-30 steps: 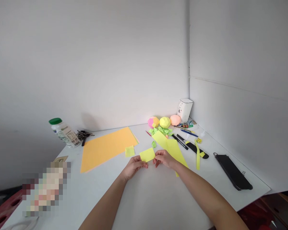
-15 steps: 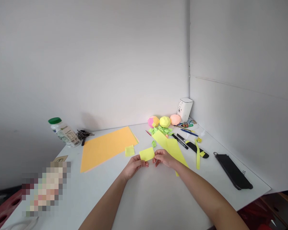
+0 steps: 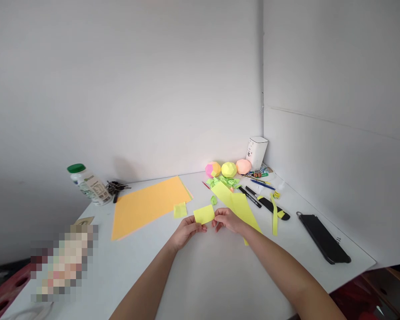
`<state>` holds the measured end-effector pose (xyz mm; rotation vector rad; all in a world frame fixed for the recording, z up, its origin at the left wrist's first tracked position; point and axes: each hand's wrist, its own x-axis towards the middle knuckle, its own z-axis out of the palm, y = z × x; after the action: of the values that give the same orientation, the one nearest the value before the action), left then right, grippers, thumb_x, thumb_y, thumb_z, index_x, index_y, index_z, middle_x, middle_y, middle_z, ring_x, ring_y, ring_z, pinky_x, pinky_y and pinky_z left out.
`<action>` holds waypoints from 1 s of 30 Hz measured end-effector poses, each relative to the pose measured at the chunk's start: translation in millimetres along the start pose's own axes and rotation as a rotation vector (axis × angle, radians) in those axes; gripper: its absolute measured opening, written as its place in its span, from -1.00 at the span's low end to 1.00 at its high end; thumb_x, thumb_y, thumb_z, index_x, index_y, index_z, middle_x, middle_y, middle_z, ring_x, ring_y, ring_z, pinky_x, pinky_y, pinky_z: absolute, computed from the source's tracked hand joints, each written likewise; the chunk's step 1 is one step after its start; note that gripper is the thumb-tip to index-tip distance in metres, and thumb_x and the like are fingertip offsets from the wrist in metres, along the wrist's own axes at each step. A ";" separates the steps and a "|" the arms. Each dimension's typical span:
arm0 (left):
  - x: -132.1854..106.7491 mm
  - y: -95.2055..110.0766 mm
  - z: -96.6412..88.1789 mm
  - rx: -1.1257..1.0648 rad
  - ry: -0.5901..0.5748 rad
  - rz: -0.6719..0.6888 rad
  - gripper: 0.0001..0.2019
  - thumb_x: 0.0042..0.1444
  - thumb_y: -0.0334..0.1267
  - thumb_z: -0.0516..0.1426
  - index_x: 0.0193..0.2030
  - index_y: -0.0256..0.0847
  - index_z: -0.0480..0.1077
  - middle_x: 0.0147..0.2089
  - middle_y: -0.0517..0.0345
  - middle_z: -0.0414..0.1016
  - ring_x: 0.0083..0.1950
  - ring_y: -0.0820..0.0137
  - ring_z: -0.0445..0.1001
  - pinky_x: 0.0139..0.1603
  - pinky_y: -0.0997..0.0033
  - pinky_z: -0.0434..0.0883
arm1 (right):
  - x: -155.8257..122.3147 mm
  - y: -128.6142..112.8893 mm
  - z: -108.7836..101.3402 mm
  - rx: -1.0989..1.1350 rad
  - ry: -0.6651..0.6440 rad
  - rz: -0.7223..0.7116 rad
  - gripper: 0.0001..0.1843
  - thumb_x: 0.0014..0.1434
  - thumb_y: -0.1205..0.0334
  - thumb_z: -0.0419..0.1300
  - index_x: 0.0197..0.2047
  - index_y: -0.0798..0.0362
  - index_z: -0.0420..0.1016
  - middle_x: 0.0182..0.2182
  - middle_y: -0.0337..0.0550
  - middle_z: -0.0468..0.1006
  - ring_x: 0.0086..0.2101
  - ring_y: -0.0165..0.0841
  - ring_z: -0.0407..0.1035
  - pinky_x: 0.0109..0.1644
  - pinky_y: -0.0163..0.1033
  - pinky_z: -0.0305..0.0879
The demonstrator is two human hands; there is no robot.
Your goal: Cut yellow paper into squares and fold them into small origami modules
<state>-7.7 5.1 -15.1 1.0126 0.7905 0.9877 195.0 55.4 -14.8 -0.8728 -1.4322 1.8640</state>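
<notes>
A small yellow paper rectangle point(image 3: 204, 214) is held just above the white table point(image 3: 213, 275) between both hands. My left hand point(image 3: 186, 231) pinches its lower left corner, fingers closed on it. My right hand point(image 3: 227, 219) pinches its right edge the same way. A smaller yellow paper square point(image 3: 180, 210) lies on the table just to the left. Long yellow paper strips point(image 3: 240, 204) lie under and behind my right hand.
A large orange sheet point(image 3: 146, 205) lies at the left, with a green-capped bottle point(image 3: 88, 184) and keys point(image 3: 116, 187) beyond it. Paper balls point(image 3: 229, 169), green scraps, pens point(image 3: 251, 195), a white box point(image 3: 256, 152) and a black phone point(image 3: 323, 238) lie at the right.
</notes>
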 end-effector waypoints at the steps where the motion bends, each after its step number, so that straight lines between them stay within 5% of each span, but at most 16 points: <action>1: 0.1 0.0 0.0 0.002 0.001 -0.001 -0.83 -0.08 -0.31 0.23 -0.30 -0.30 0.46 -0.37 0.06 0.52 -0.30 0.33 0.46 -0.10 0.27 0.36 | -0.1 -0.1 0.0 -0.001 0.000 -0.001 -0.87 -0.09 0.25 0.23 -0.53 0.12 0.37 -0.59 -0.21 0.47 -0.49 -0.38 0.38 -0.46 -0.26 0.39; 30: 0.0 1.2 0.9 0.025 0.007 0.006 -0.78 -0.10 -0.27 0.24 -0.27 -0.30 0.49 -0.36 0.07 0.54 -0.30 0.31 0.47 -0.09 0.24 0.35 | 0.3 -0.1 1.3 -0.010 0.008 -0.003 -0.85 -0.09 0.23 0.24 -0.52 0.12 0.38 -0.58 -0.21 0.48 -0.50 -0.38 0.38 -0.45 -0.26 0.39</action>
<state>-7.3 5.1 -13.6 1.0335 0.8076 0.9893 193.8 55.0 -14.5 -0.8819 -1.4389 1.8508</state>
